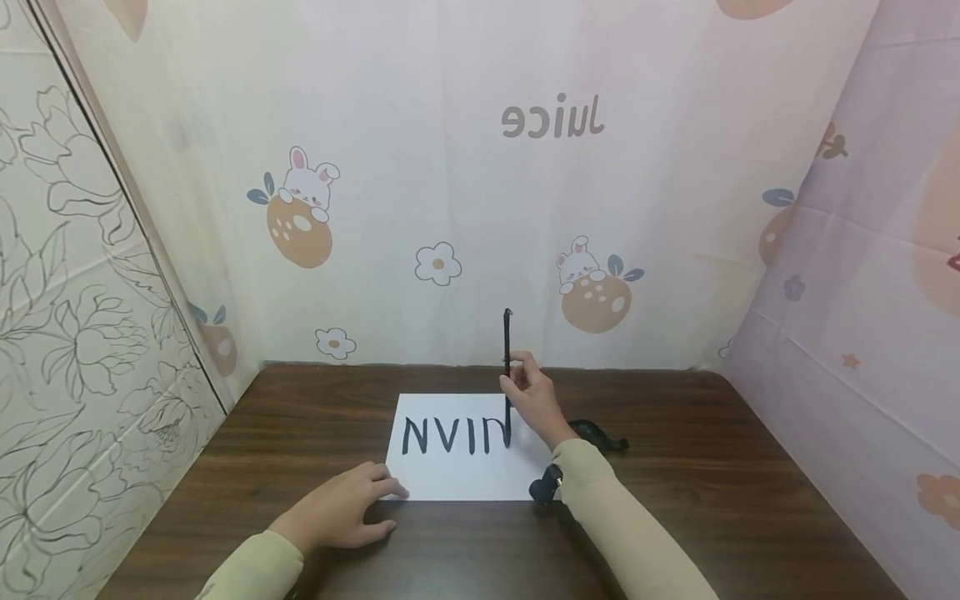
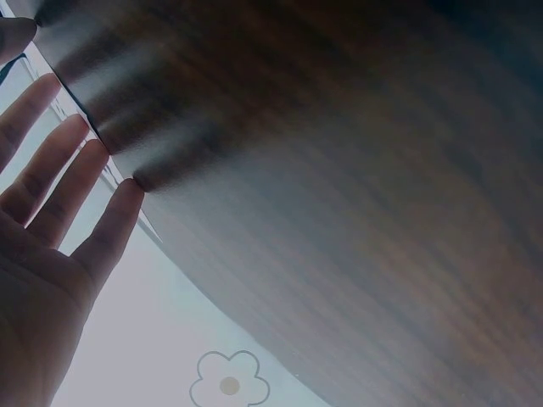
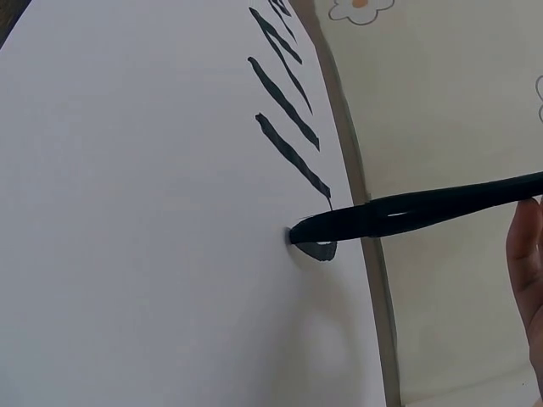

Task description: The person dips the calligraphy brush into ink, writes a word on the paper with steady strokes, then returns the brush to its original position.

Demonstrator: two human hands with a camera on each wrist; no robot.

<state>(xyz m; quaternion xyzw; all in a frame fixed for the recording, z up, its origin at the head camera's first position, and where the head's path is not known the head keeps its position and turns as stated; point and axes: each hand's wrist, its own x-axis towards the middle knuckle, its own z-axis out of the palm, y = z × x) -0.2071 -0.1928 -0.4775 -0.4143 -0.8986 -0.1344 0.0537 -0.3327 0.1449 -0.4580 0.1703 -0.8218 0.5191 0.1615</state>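
Observation:
A white sheet of paper (image 1: 457, 479) lies on the table, bearing black brush strokes (image 1: 442, 435) that look like N, V, I and a further letter on the right. My right hand (image 1: 534, 396) pinches a black writing brush (image 1: 507, 342), held nearly upright. In the right wrist view the brush tip (image 3: 310, 229) touches the paper at the end of a curved wet stroke (image 3: 318, 251). Spread out, my left hand (image 1: 341, 504) rests at the sheet's lower left corner. The left wrist view shows its fingers (image 2: 110, 225) mostly straight.
A dark glossy object with a narrow end (image 1: 596, 435) lies right of the paper, partly behind my right forearm; its kind is unclear. The brown wooden table (image 1: 322, 417) meets a patterned curtain (image 1: 465, 183) at the back, with patterned side walls left and right.

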